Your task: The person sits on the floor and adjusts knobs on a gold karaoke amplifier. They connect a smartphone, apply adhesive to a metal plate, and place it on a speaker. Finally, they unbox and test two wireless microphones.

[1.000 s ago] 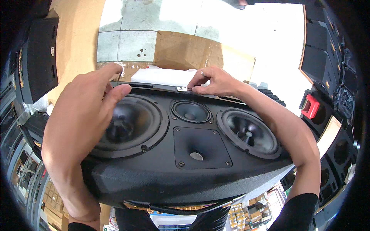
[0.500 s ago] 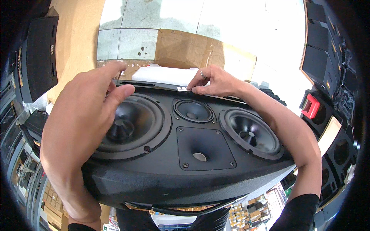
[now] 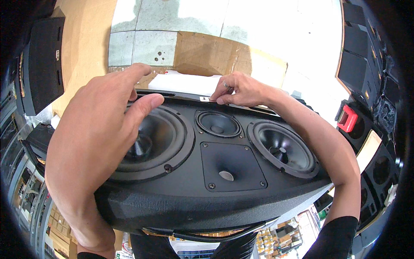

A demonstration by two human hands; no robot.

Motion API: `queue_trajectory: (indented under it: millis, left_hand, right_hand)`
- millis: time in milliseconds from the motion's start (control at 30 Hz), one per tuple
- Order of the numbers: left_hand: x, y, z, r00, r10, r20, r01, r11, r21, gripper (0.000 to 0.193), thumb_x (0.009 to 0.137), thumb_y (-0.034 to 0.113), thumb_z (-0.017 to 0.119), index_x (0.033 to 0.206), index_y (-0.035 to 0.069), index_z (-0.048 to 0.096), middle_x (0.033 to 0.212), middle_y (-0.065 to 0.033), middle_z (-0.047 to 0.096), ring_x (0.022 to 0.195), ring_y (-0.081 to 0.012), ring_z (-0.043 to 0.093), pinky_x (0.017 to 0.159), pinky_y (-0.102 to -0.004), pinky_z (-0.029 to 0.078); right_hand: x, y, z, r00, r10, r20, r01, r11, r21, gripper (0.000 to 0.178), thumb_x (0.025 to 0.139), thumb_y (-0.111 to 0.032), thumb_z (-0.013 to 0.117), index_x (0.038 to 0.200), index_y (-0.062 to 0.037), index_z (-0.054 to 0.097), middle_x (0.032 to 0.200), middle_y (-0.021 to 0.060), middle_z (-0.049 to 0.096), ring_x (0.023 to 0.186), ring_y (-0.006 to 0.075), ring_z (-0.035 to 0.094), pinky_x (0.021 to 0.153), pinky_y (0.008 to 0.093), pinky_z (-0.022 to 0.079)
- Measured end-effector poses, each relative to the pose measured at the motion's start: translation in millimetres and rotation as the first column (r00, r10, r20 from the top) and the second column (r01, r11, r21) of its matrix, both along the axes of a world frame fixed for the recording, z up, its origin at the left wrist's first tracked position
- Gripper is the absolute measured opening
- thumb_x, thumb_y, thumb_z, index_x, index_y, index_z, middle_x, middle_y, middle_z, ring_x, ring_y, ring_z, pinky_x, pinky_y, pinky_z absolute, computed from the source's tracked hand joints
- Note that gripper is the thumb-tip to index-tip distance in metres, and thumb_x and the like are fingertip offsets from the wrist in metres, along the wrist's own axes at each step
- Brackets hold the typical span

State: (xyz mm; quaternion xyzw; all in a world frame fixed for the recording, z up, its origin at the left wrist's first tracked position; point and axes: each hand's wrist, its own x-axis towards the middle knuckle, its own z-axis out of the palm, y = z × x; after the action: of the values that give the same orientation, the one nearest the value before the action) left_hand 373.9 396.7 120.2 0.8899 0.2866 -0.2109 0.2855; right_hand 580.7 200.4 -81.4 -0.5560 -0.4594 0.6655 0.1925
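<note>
A black speaker cabinet (image 3: pixel 189 207) lies before me with its driver side facing up. It bears a large left woofer (image 3: pixel 172 146), a right woofer (image 3: pixel 282 149), a small round driver (image 3: pixel 218 124) and a square horn plate (image 3: pixel 235 168). My right hand (image 3: pixel 243 90), with a ring on one finger, pinches the right end of a small white label (image 3: pixel 204 99) at the cabinet's far edge. My left hand (image 3: pixel 92 121) arches over the left woofer, thumb and fingers apart and holding nothing; its fingertips are near the far edge, and contact there is unclear.
Beyond the cabinet are a white foam block (image 3: pixel 185 82) and a flattened cardboard sheet (image 3: pixel 211 54) on the tiled floor. More black cabinets stand at left (image 3: pixel 45 64) and right (image 3: pixel 353 56). A red plastic piece (image 3: pixel 348 118) rests at the right. Boxes (image 3: pixel 286 235) show below.
My left hand has shifted right and slightly farther away. The cabinet sits a little farther right in view. My right fingers stay pinched at the label.
</note>
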Motion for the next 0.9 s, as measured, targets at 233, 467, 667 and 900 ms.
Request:
queue_trajectory:
  millis: [233,467,667,900]
  left_hand:
    - [4.2,1.3,-1.0,0.997,0.05,-0.052,-0.052,0.998,-0.031,0.041,0.098,0.027,0.067,0.132,0.004,0.063,0.095,-0.0187,0.071,0.091,-0.0327,0.068,0.086,-0.0404,0.051]
    - [7.5,4.7,2.0,0.992,0.053,-0.116,-0.062,0.996,-0.071,0.038,0.102,0.025,0.062,0.133,0.004,0.062,0.094,-0.0201,0.07,0.089,-0.0342,0.067,0.084,-0.0411,0.051]
    - [4.6,7.9,-0.8,0.996,0.034,-0.08,-0.04,0.997,-0.068,0.036,0.103,0.024,0.06,0.132,0.003,0.061,0.09,-0.0198,0.069,0.084,-0.0342,0.066,0.08,-0.0417,0.05]
    - [6.4,11.1,0.3,0.988,0.06,-0.144,-0.072,0.994,-0.078,0.035,0.104,0.026,0.059,0.131,0.004,0.061,0.088,-0.0192,0.068,0.082,-0.0327,0.066,0.079,-0.0405,0.05]
  right_hand:
    - [-2.1,0.2,0.0,0.997,0.042,0.068,-0.05,0.992,0.119,0.018,0.089,-0.006,0.073,0.106,-0.0056,0.08,0.108,0.015,0.072,0.103,0.0249,0.07,0.089,0.0383,0.057]
    - [-4.5,13.9,11.2,0.988,0.153,0.033,-0.153,0.988,-0.005,0.05,0.079,0.015,0.046,0.117,-0.0005,0.074,0.116,0.0147,0.068,0.103,0.0272,0.07,0.092,0.0406,0.057]
    - [-14.8,13.5,15.6,0.975,0.191,0.118,-0.199,0.978,0.064,0.055,0.077,0.014,0.045,0.123,0.0001,0.071,0.116,0.0175,0.065,0.111,0.0278,0.066,0.098,0.039,0.053]
    - [-8.8,21.4,14.7,0.997,0.071,-0.02,-0.074,0.972,-0.225,0.048,0.087,0.01,0.046,0.126,-0.0005,0.071,0.118,0.0173,0.069,0.11,0.0244,0.068,0.098,0.037,0.053]
